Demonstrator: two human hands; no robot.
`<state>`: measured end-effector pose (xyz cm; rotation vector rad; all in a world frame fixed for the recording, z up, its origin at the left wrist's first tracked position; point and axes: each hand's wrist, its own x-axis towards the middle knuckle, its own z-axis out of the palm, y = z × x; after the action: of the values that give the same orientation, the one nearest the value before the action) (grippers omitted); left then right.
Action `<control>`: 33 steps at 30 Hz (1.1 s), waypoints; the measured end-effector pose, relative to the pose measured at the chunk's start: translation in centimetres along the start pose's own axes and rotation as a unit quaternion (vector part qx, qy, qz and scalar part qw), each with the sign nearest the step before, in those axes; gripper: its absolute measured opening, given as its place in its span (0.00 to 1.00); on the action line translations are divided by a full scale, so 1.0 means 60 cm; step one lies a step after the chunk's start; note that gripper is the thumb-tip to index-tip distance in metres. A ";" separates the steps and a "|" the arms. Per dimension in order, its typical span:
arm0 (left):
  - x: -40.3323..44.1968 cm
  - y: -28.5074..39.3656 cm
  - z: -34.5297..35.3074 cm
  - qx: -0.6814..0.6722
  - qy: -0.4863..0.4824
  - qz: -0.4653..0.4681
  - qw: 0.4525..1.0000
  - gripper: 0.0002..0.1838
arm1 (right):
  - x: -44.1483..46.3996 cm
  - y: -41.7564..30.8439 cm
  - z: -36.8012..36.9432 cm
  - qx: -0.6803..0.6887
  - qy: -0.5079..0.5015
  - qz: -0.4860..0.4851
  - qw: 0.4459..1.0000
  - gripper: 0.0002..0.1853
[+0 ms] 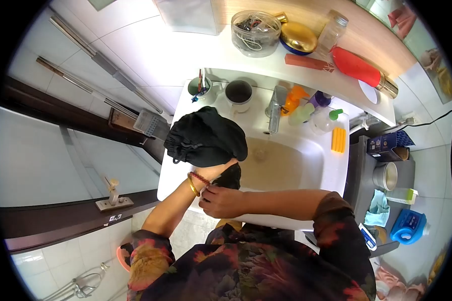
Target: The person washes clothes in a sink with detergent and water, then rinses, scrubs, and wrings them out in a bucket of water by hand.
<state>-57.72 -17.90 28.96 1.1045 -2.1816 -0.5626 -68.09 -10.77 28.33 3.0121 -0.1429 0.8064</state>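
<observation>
A black cloth piece (206, 138) with gathered folds and a small drawstring end covers most of my left hand (217, 170). Only the wrist and lower edge of that hand show, so its fingers are hidden. More black fabric (228, 175) hangs below the wrist, over the near left rim of the sink. Around my left wrist are a red beaded bracelet (200, 178) and a gold bangle (193, 184). My right hand (220, 201) is closed against the inside of that wrist, right by the bracelets. What its fingertips pinch cannot be made out.
The white sink (331, 170) holds cloudy water below the faucet (274, 113). Two mugs, pump bottles and a yellow soap dish (338, 140) stand on its rim. Above is a shelf (206, 47) with jars and a red bottle. A blue jug (408, 227) sits right.
</observation>
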 end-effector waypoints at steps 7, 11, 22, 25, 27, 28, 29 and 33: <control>-0.049 -0.011 0.033 0.099 -0.083 -0.069 0.989 0.30 | -0.010 -0.004 0.077 0.150 -0.166 0.072 0.972 0.08; -0.088 -0.032 -0.002 0.026 -0.006 -0.065 0.998 0.25 | -0.026 0.008 -0.025 0.133 -0.003 0.059 0.989 0.11; -0.120 0.059 -0.298 -0.547 0.297 -0.148 0.769 0.30 | -0.160 0.130 -0.198 -0.107 0.211 0.472 0.849 0.26; -0.132 0.086 -0.322 -0.493 0.281 -0.118 0.815 0.30 | -0.178 0.187 -0.163 -0.082 0.106 0.482 0.866 0.29; -0.133 0.106 -0.316 -0.443 0.309 -0.131 0.831 0.32 | -0.179 0.169 -0.148 -0.091 0.083 0.467 0.876 0.30; -0.153 0.113 -0.317 -0.441 0.315 -0.169 0.824 0.33 | -0.170 0.162 -0.134 -0.091 0.058 0.449 0.887 0.31; -0.159 0.110 -0.317 -0.452 0.302 -0.176 0.821 0.33 | -0.165 0.160 -0.135 -0.079 0.064 0.461 0.882 0.30; -0.218 0.104 -0.319 -0.443 0.286 -0.195 0.827 0.34 | -0.186 0.113 -0.107 -0.090 0.110 0.407 0.902 0.23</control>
<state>-42.00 -5.39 42.07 0.9821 -0.9557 -1.1046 -81.54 -16.33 28.28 2.5915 -1.4376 1.0702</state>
